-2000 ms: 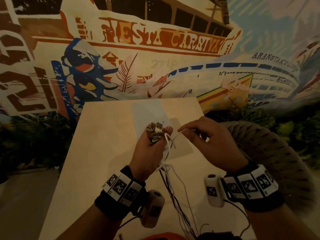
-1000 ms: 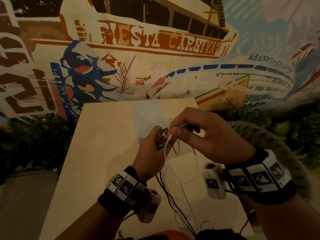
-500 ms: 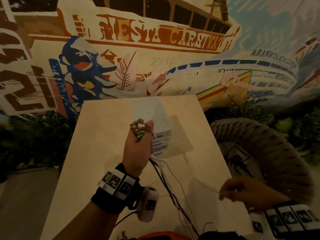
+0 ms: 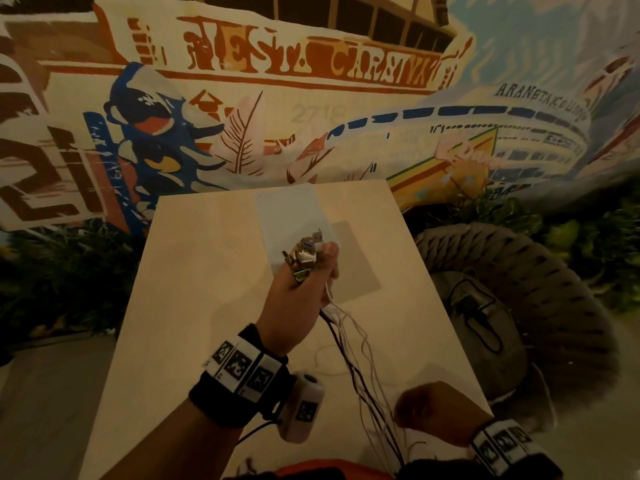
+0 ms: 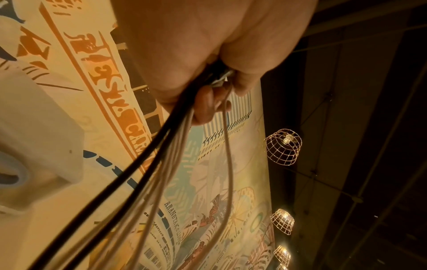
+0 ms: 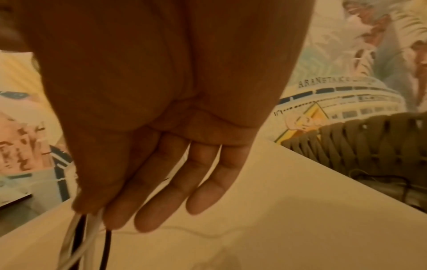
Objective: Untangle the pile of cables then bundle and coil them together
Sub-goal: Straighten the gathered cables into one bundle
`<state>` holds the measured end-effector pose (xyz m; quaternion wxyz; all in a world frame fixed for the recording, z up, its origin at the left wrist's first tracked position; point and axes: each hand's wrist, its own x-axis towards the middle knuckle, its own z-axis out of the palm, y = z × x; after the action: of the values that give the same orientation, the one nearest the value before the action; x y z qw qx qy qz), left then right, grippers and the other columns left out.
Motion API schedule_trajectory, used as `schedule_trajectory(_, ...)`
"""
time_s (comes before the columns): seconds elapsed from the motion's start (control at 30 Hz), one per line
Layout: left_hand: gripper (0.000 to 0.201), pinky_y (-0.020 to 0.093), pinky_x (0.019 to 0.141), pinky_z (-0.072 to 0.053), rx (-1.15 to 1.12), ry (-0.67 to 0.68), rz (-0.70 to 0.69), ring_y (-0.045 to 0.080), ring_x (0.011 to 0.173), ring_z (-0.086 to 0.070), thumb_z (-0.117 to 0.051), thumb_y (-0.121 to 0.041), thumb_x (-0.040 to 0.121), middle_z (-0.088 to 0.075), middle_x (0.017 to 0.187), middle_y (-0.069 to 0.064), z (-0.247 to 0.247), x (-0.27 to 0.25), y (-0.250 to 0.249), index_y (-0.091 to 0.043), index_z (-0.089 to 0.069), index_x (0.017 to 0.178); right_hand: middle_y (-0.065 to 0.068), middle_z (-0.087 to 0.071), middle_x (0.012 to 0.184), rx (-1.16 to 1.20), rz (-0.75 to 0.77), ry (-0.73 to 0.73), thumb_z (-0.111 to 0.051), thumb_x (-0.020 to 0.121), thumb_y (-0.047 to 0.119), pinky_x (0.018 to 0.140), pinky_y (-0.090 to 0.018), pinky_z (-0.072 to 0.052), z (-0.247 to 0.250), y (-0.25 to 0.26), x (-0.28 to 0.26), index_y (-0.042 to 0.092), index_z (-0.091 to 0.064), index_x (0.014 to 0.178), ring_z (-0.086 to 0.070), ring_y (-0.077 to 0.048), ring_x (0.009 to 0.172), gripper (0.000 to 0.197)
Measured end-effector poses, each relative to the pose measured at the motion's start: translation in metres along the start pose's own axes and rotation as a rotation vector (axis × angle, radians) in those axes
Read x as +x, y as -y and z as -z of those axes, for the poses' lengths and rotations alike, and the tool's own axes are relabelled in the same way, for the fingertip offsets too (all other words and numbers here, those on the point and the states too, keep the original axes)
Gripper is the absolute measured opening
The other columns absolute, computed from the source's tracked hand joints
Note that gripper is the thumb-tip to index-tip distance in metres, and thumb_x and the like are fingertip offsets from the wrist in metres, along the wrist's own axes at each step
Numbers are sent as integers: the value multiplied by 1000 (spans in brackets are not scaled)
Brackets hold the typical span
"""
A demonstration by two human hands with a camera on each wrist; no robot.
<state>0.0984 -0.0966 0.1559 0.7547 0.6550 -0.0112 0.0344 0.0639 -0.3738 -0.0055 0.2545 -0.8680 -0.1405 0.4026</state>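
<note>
Black and white cables (image 4: 349,355) gripped in left hand (image 4: 298,299) fingers, right hand (image 6: 161,127) fingers straight, pinching strands.

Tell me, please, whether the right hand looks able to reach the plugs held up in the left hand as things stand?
Probably yes. The right hand is low by the cables, and the plugs stick out above the left hand with only open table between them.
</note>
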Motion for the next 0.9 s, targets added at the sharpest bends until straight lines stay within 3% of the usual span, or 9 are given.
schedule_trajectory(0.13,39,37,64,-46,4,-23,-44,22,60,-48,-48,-42,100,-44,59,0,-2,-2,-1,-18,-44,70,28,-64,75,-155,62,-132,-68,83,64,72,-6,-42,7,8,11,54,-63,72,-61,8,74,16)
schedule_trajectory(0.2,41,35,54,-42,-105,-2,-13,20,51,-37,-49,-40,100,-36,56,0,-2,-3,-2,-17,-39,69,25,-65,79,-230,76,-104,-67,83,65,74,-9,-43,8,9,20,53,-63,74,-62,5,78,15)
schedule_trajectory(0.33,38,27,50,-26,-135,56,12,14,47,-20,-52,-36,100,-28,53,-6,1,-6,-7,-23,-42,66,21,-72,97,-214,31,36,-76,77,60,82,-16,-49,37,22,13,46,-70,104,-67,3,89,31)
schedule_trajectory(0.43,36,29,54,-28,-35,75,-11,11,44,-26,-61,-33,95,-31,51,-10,3,-9,-6,-33,-46,62,23,-61,125,-81,106,-130,-69,74,72,94,-17,-48,95,54,-15,57,-44,134,-60,6,110,67)
schedule_trajectory(0.53,31,31,55,-28,-60,116,1,12,43,-29,-60,-25,96,-33,53,-6,-1,-12,-7,-28,-50,67,31,-49,141,-34,390,-297,-70,73,73,104,-14,-39,130,123,-46,56,-30,147,-45,14,127,85)
schedule_trajectory(0.63,20,30,54,-36,-13,111,-2,11,46,-38,-61,-22,99,-43,53,-5,-13,-17,-18,-24,-63,79,29,-61,125,126,538,-146,-82,80,38,102,-16,-44,124,188,-43,51,-49,127,-56,11,117,59)
schedule_trajectory(0.7,24,30,54,-39,-1,35,1,13,47,-40,-62,-20,98,-44,50,-8,-13,-18,-27,-23,-56,76,18,-71,94,289,520,0,-76,88,19,85,-23,-54,110,207,-27,40,-61,109,-68,1,89,33)
schedule_trajectory(0.77,36,38,51,-35,-54,32,-25,20,44,-31,-59,-20,101,-37,48,-3,-5,-14,-32,-24,-47,66,9,-59,67,333,503,42,-65,95,38,69,-32,-51,97,209,-14,39,-68,89,-58,-9,61,6)
schedule_trajectory(0.9,41,34,50,-28,-114,-5,-56,18,42,-24,-57,-16,102,-26,49,2,8,-13,-33,-16,-34,68,-1,-49,64,323,478,47,-54,99,50,64,-38,-46,81,198,-3,30,-60,69,-48,-15,56,36)
